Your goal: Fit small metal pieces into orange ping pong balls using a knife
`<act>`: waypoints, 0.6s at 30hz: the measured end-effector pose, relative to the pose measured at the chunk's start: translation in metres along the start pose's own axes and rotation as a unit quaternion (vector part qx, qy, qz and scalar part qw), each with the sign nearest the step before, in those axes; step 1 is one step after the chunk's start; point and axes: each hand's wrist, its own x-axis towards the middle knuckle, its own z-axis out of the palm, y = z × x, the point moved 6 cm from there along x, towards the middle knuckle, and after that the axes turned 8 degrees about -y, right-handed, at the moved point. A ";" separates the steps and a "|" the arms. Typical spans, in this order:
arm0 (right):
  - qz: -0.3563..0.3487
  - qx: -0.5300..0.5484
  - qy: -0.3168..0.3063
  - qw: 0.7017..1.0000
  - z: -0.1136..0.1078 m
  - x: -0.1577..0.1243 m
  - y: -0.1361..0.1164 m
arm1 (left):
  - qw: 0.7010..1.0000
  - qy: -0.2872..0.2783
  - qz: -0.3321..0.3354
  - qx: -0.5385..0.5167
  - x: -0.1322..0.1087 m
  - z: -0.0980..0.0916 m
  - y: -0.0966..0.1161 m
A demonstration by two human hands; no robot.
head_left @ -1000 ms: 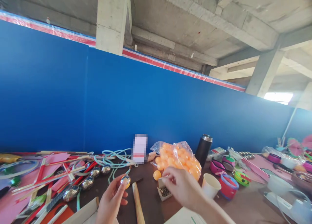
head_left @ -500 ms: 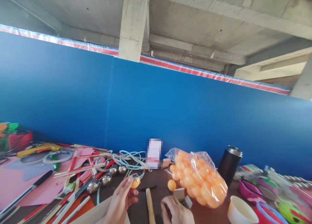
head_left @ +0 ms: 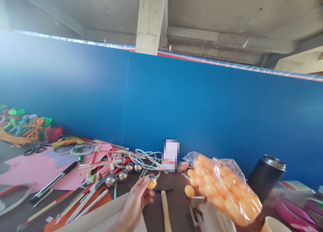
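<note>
My left hand (head_left: 138,200) pinches an orange ping-pong ball (head_left: 152,183) between thumb and fingers, held up over the table. Shiny silver pieces cover the upper part of this ball. My right hand (head_left: 215,218) is curled down at a small open cardboard box (head_left: 197,202); its fingertips are partly hidden there, and I cannot make out what they grip. Between the hands lies a hammer (head_left: 166,211) with a wooden handle. A loose orange ball (head_left: 189,191) rests beside a clear plastic bag (head_left: 227,188) full of similar balls.
Silver-covered balls (head_left: 123,175), pale blue tubing (head_left: 145,159) and sticks (head_left: 73,210) crowd the left side. A cardboard box (head_left: 101,213) stands under my left forearm. On the right are a black thermos (head_left: 267,174) and a paper cup (head_left: 274,225). A blue partition (head_left: 202,107) rises behind.
My view has swung left, so everything sits farther right in the picture. My right hand now reaches into the small box; the left still holds the ball.
</note>
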 end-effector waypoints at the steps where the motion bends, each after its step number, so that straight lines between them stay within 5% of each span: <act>1: 0.005 0.001 0.005 1.000 0.001 0.001 -0.001 | 1.000 -0.002 0.000 0.003 -0.001 0.001 0.001; 10: 0.038 0.016 -0.035 0.999 -0.012 0.002 -0.003 | 0.999 0.011 -0.015 0.029 0.001 -0.002 -0.002; 18: 0.086 0.071 -0.072 0.991 0.003 0.004 0.001 | 0.997 0.002 -0.024 0.074 -0.001 0.000 -0.003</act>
